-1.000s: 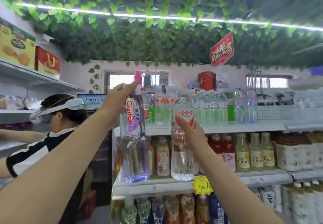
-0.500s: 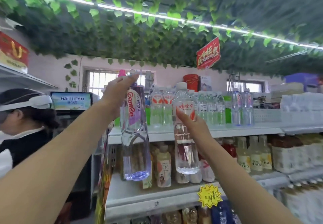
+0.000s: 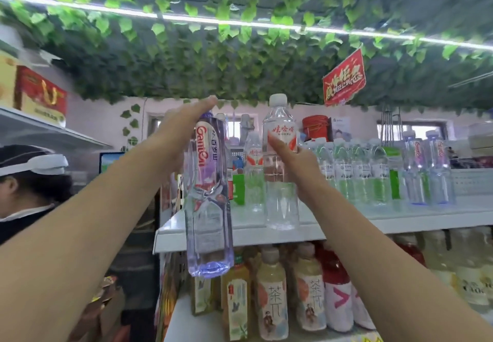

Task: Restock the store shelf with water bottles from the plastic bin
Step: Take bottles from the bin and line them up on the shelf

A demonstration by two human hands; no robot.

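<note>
Clear red-labelled bottle [image 3: 280,195], gripped by the right hand [image 3: 296,160], has risen to the top shelf [image 3: 373,224], its base about at the front edge. Purple-tinted bottle [image 3: 208,208], gripped near its neck by the left hand [image 3: 181,139], hangs lower. Placement appears imminent.

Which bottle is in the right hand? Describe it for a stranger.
Find the white top shelf under the leafy ceiling. Near its left end the right hand holds a clear plastic bottle. Its white cap and red label differ from the lilac bottle alongside.
</note>
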